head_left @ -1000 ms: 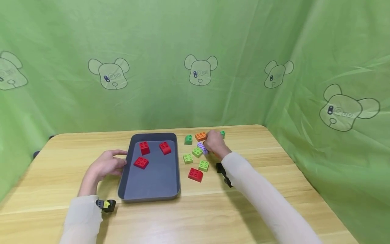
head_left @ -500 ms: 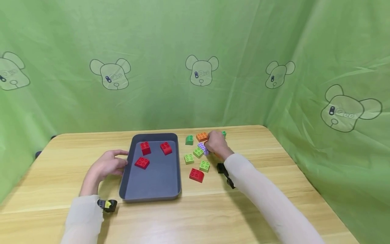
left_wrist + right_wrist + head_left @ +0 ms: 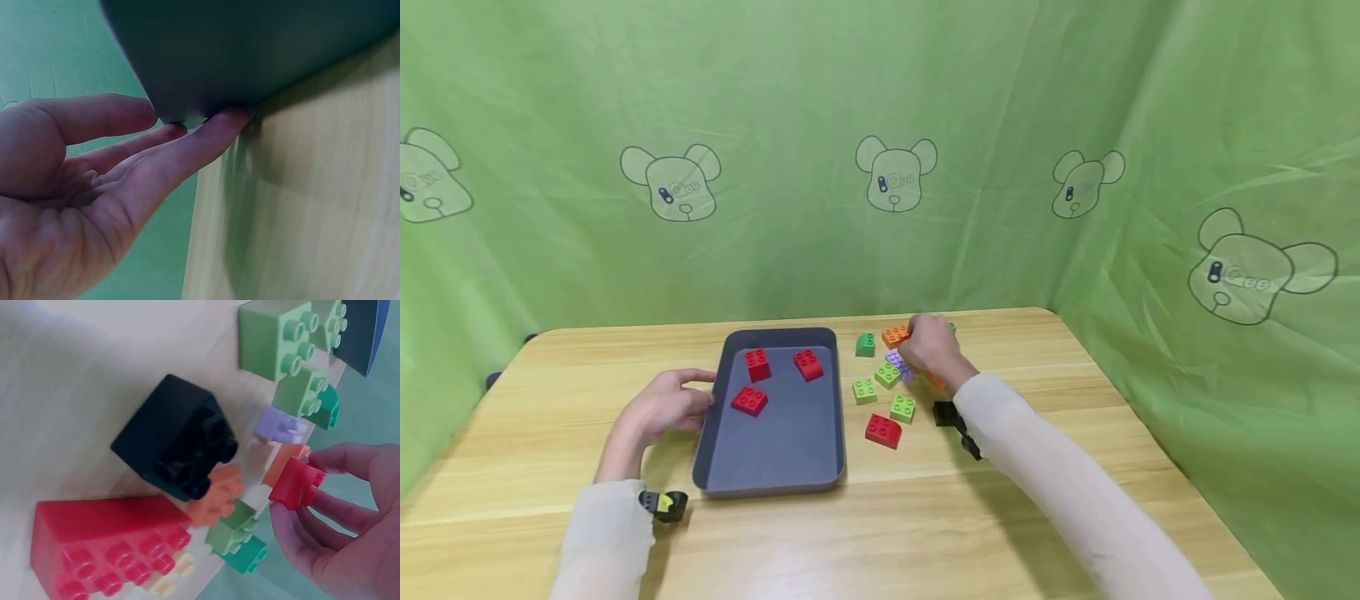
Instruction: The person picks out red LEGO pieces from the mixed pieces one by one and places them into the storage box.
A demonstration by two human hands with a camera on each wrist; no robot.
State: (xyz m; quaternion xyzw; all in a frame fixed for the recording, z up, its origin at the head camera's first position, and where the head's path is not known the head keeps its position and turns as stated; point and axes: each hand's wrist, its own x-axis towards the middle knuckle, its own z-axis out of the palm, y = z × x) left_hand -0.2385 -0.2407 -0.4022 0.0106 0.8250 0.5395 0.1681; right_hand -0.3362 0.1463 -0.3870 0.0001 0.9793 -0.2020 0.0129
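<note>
My right hand (image 3: 932, 346) is over the loose bricks at the back of the table. In the right wrist view its thumb and fingers pinch a small red brick (image 3: 294, 483), mostly covered by the hand in the head view. Beside that hand lie a purple brick (image 3: 896, 362) and an orange brick (image 3: 895, 336). On the left, my left hand (image 3: 666, 406) touches the outer side of a dark grey tray (image 3: 773, 454), its fingers loosely extended in the left wrist view (image 3: 125, 169). Inside the tray sit a few red bricks (image 3: 749, 401).
Several light green bricks (image 3: 864, 390) and a red brick with a rounded end (image 3: 883, 430) lie right of the tray. A darker green brick (image 3: 866, 344) is behind them. The right wrist view shows a black brick (image 3: 178, 437) and a larger red brick (image 3: 106, 540).
My right hand has risen slightly with the red brick pinched in its fingers, uncovering more of an orange brick below it. The left hand stays at the tray's side.
</note>
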